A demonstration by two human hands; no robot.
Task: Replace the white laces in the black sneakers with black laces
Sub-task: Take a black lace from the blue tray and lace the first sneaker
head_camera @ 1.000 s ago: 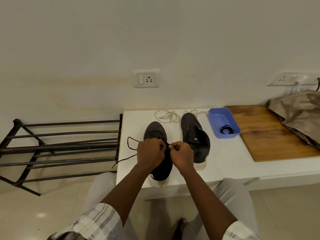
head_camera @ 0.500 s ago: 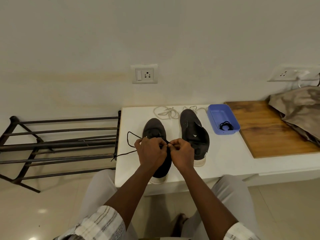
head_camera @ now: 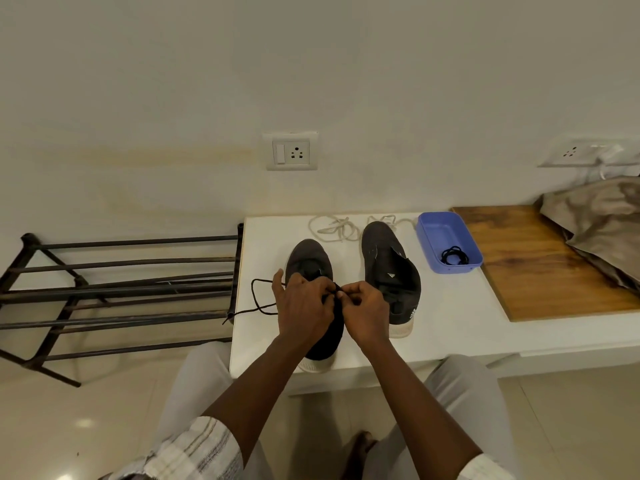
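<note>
Two black sneakers stand on a white table (head_camera: 450, 317), toes towards the wall. My left hand (head_camera: 303, 308) and my right hand (head_camera: 365, 311) are over the middle of the left sneaker (head_camera: 308, 261) and together pinch a black lace (head_camera: 258, 303) between their fingertips. The lace's free end loops out to the left and hangs past the table edge. The right sneaker (head_camera: 389, 271) has no lace in it. Two white laces (head_camera: 334, 228) lie loose behind the shoes. A second black lace (head_camera: 454, 255) is coiled in a blue tray (head_camera: 434, 233).
A dark metal shoe rack (head_camera: 117, 289) stands on the floor left of the table. A wooden board (head_camera: 540, 261) lies at the table's right, with crumpled beige cloth (head_camera: 602, 226) on it. Wall sockets (head_camera: 291, 151) sit above the table.
Both hands stay on the left sneaker, with small finger movements at the lace. The view has shifted slightly; the lace loop on the left lies much as before.
</note>
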